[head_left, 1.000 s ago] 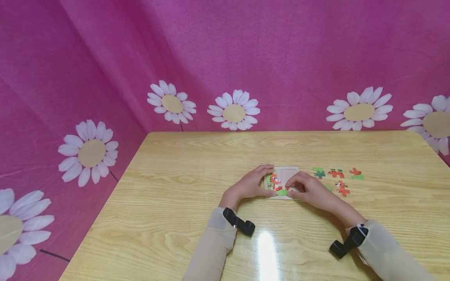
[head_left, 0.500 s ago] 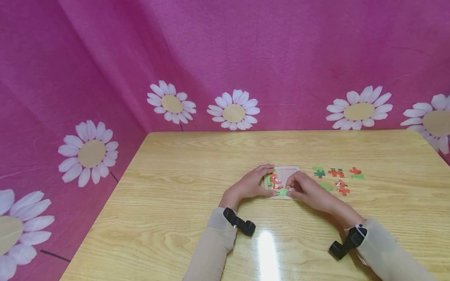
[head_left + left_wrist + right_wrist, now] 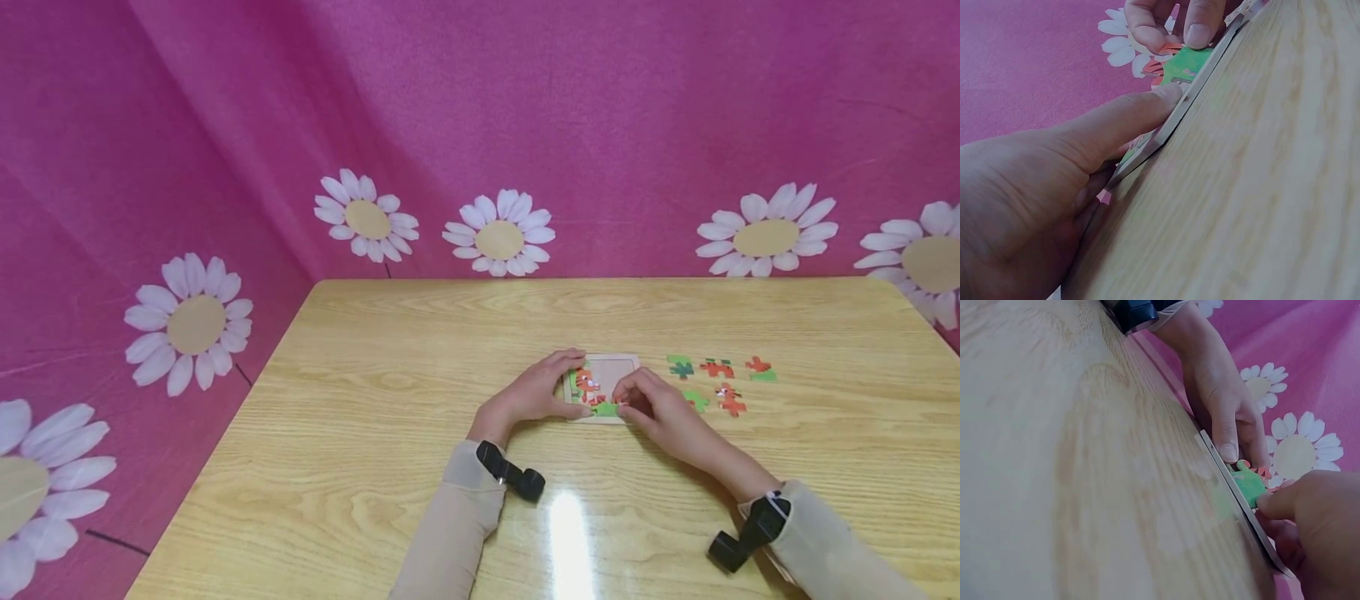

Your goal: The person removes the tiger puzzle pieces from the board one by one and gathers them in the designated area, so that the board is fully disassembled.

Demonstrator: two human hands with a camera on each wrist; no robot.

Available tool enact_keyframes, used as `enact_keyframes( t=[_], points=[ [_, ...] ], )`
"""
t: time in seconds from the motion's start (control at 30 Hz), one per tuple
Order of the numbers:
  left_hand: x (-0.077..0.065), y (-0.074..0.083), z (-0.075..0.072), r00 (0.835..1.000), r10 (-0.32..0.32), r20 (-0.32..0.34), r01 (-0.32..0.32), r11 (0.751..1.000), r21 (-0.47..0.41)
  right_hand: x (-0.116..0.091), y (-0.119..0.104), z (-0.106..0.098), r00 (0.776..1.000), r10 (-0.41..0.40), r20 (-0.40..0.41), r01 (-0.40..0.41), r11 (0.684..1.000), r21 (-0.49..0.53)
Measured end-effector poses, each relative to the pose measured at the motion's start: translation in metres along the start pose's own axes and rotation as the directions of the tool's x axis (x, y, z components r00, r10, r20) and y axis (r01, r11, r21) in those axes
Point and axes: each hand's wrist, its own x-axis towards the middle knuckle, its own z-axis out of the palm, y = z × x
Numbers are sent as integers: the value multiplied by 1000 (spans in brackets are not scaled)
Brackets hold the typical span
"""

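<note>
A shallow square wooden puzzle tray (image 3: 611, 372) lies on the table, with orange and green pieces along its left side. My left hand (image 3: 527, 393) grips the tray's left side, thumb on the near rim and fingers round the far left corner. At the near edge inside the tray, a green and orange jigsaw piece (image 3: 1188, 62) is pinched between the thumb and index finger of my right hand (image 3: 670, 421). In the right wrist view this green piece (image 3: 1249, 486) is at the tray's rim, beside my left thumb. My right fingers partly cover its right end.
Several loose jigsaw pieces lie to the right of the tray, among them a green one (image 3: 680, 367), an orange striped one (image 3: 717, 369) and one with an animal face (image 3: 731, 401). The wooden table (image 3: 420, 358) meets a pink flowered curtain (image 3: 600, 125) at the back.
My right hand has shifted slightly right, and more of the green piece shows at the tray's near edge. My left hand has stayed in place on the tray.
</note>
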Motion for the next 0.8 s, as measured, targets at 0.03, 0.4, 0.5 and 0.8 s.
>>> enact_keyframes(
  t=[0.03,0.4,0.5,0.8],
  points=[
    [0,0,0,1000,0,1,0,1000,-1,0,0,0,1000,10,-2,-10,1000,9],
    [0,0,1,1000,7,-6,-7,1000,1,0,0,-5,992,124,6,-123,979,162],
    [0,0,1,1000,10,-4,-10,1000,3,0,1,-7,990,140,15,-140,974,180],
    [0,-1,0,1000,13,-1,-13,1000,4,0,4,-9,987,160,27,-162,975,152]
  ],
)
